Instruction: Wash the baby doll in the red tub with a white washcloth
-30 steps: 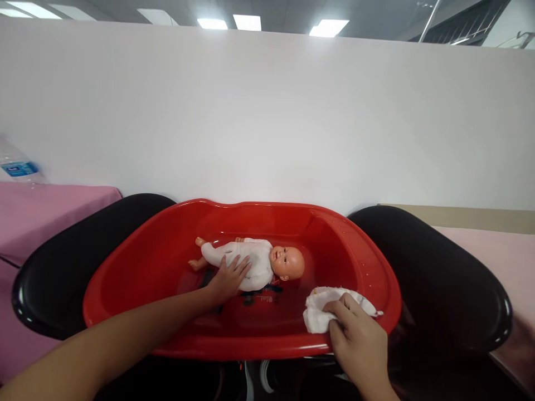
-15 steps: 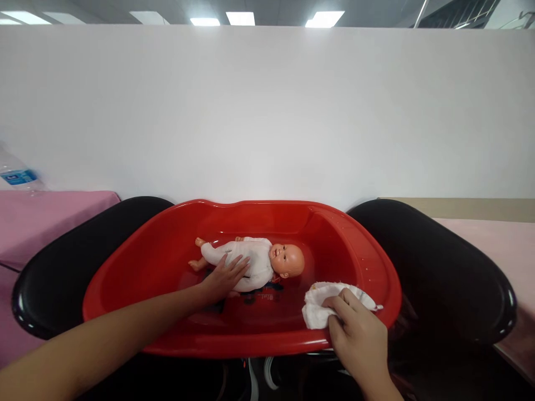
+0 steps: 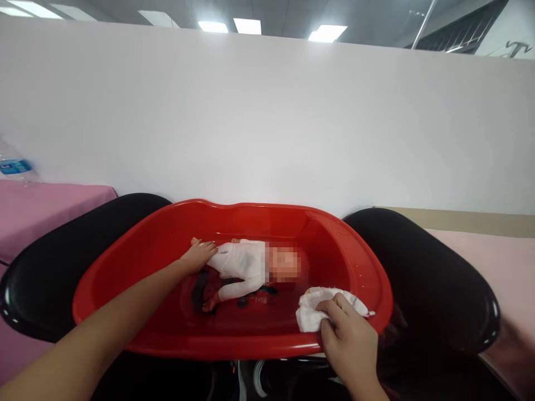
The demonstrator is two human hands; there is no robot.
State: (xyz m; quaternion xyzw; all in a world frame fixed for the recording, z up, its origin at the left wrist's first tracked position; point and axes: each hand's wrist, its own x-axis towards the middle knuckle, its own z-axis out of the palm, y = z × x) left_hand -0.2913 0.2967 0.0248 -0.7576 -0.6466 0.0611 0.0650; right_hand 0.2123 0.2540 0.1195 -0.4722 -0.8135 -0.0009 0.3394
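A baby doll (image 3: pixel 244 264) in a white suit lies on its back in a red plastic tub (image 3: pixel 137 250), head to the right. My left hand (image 3: pixel 198 256) rests on the doll's legs at its left end, fingers curled over them. My right hand (image 3: pixel 345 334) sits on the tub's near right rim, closed on a bunched white cloth (image 3: pixel 311 309).
Black curved chair backs (image 3: pixel 62 262) flank the tub on both sides. A pink-covered table (image 3: pixel 37 203) with a water bottle (image 3: pixel 12 166) is at the left, another pink surface (image 3: pixel 493 256) at the right. A white partition wall stands behind.
My left hand slid from the doll's belly to its legs at the left. One doll leg now points toward me. My right hand stayed on the cloth.
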